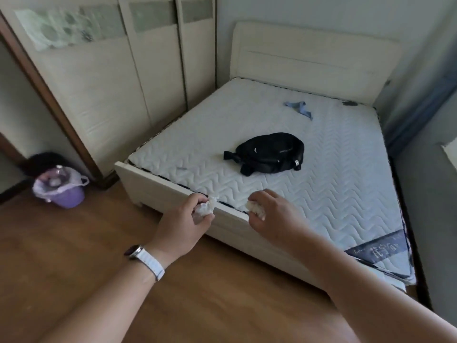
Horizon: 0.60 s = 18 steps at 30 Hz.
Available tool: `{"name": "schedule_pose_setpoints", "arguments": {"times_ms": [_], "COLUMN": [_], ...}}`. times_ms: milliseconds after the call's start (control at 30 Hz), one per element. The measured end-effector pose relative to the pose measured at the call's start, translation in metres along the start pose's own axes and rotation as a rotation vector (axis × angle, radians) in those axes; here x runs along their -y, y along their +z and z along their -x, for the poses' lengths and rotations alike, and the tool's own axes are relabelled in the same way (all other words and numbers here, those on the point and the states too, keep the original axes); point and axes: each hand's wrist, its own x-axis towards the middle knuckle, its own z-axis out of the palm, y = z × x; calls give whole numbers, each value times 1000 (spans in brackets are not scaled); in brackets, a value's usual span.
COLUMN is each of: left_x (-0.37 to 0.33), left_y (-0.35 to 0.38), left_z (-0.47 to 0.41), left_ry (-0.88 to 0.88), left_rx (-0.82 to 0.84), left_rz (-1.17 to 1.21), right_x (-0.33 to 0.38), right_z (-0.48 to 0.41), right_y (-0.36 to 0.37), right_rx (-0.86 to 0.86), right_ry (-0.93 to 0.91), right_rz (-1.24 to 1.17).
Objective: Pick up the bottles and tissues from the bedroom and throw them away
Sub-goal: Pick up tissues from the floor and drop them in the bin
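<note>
My left hand [184, 225], with a white watch band on its wrist, holds a crumpled white tissue [205, 208] just over the bed's footboard. My right hand [274, 215] grips a second crumpled tissue [256, 208] above the foot edge of the mattress. A purple bin [66, 196] lined with a pale bag stands on the floor at the left; a clear plastic bottle [58, 175] lies inside it.
The white bed frame [158, 186] with a bare quilted mattress fills the middle. A black bag [269, 152] and a blue cloth [299, 107] lie on the mattress. A cream wardrobe [111, 82] stands behind the bin. Wooden floor [74, 256] spreads in front.
</note>
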Motion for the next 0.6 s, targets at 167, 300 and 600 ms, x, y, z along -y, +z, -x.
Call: {"name": "schedule_pose_setpoints", "arguments": {"times_ms": [167, 300, 600], "left_x": [78, 125, 208], "left_y": [-75, -127, -204], "left_z": [4, 13, 56], "left_ry": [-70, -97, -332], "left_rx": [-127, -254, -395], "left_rz": [6, 26, -71], "right_x": [91, 150, 266], "right_z": [-52, -90, -155], "right_y": [45, 78, 157], "right_rx": [26, 80, 220], "right_ry": [-115, -209, -476], "right_rz": [8, 1, -70]}}
